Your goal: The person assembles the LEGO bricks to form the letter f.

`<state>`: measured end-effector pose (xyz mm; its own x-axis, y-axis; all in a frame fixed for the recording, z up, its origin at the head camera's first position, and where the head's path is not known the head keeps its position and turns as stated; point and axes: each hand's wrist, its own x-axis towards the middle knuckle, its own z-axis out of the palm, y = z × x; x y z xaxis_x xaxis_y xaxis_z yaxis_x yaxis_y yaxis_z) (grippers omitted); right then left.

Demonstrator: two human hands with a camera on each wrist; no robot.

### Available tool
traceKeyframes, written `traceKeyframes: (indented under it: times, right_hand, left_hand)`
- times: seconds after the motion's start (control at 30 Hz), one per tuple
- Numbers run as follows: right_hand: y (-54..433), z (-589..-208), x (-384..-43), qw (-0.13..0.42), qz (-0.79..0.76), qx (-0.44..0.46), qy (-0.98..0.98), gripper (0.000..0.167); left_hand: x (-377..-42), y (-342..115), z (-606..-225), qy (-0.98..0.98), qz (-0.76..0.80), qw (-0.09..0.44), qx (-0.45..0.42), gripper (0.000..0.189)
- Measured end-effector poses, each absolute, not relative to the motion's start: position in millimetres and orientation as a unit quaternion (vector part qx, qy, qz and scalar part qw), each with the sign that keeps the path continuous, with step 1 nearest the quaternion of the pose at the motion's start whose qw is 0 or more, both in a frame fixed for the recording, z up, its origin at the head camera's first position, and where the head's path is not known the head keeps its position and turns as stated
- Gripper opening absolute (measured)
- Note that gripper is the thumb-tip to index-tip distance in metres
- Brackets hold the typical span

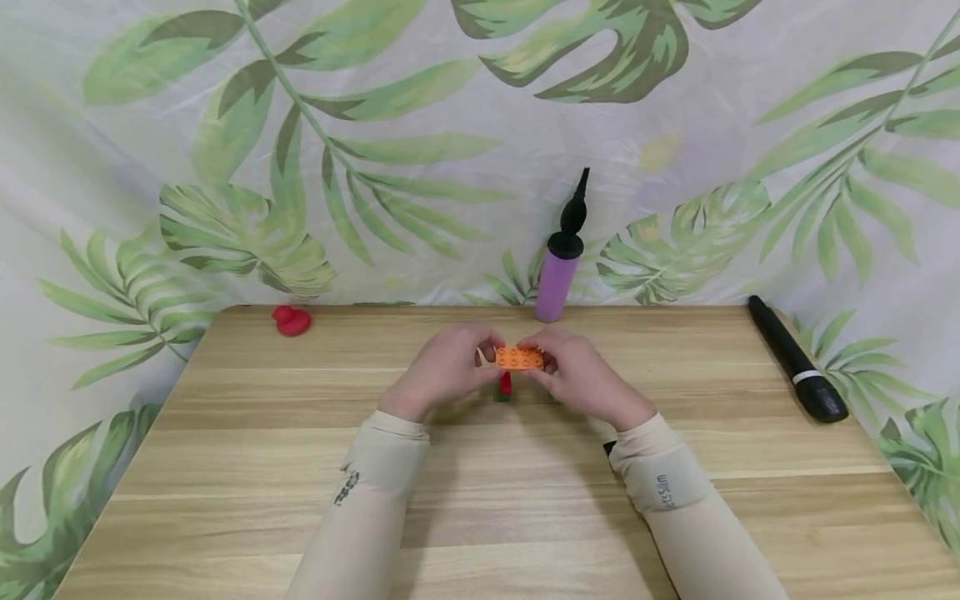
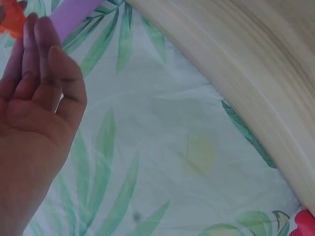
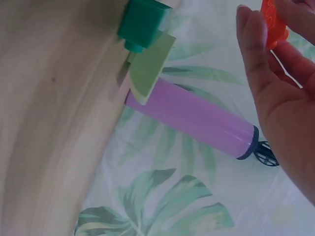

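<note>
An orange toy brick (image 1: 519, 358) with studs is pinched at its left end by my left hand (image 1: 448, 367) and at its right end by my right hand (image 1: 583, 375). Below it in the head view stand a small red piece (image 1: 506, 383) and a green piece (image 1: 503, 398), partly covered by the brick. The right wrist view shows a dark green block (image 3: 142, 22) beside a light green curved piece (image 3: 151, 69). Only part of the orange brick (image 2: 12, 20) appears in the left wrist view, beyond the fingertips.
A purple hand pump (image 1: 557, 279) with a black top stands at the table's back edge. At the back left lies a red rubber duck (image 1: 291, 321). A black microphone-shaped object (image 1: 795, 358) lies along the right edge. Leaf-patterned cloth (image 1: 420, 200) hangs behind the wooden table (image 1: 262, 467).
</note>
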<state>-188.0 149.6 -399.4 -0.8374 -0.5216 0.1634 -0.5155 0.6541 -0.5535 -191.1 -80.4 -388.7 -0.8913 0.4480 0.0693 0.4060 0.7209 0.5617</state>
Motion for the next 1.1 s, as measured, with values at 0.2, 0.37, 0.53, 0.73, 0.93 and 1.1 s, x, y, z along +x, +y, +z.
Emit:
traceKeyframes:
  times: [0.2,0.37,0.53,0.73,0.93,1.1]
  right_hand:
    - [146.9,-403.9,-187.6,0.006,-0.285,-0.296,0.912,0.034]
    - [143.2,-407.3,-187.0,0.015,-0.285,-0.296,0.911,0.036]
    - [140.4,-410.3,-186.5,0.024,-0.283,-0.295,0.912,0.038]
    - [138.7,-410.9,-185.5,0.033,-0.272,-0.302,0.913,0.037]
    - [139.4,-412.1,-186.2,0.035,-0.264,-0.308,0.913,0.035]
    - [140.7,-413.1,-186.6,0.042,-0.259,-0.307,0.915,0.035]
  left_hand:
    - [-191.3,-80.7,-389.5,0.935,0.272,0.08,0.212,0.029]
    - [-190.1,-81.0,-389.8,0.939,0.264,0.098,0.199,0.027]
    - [-190.0,-82.1,-391.7,0.939,0.263,0.113,0.19,0.026]
    - [-190.2,-83.1,-393.4,0.938,0.262,0.125,0.192,0.028]
    - [-188.6,-82.8,-394.7,0.937,0.264,0.132,0.186,0.027]
    - [-187.0,-81.8,-396.1,0.937,0.265,0.137,0.181,0.023]
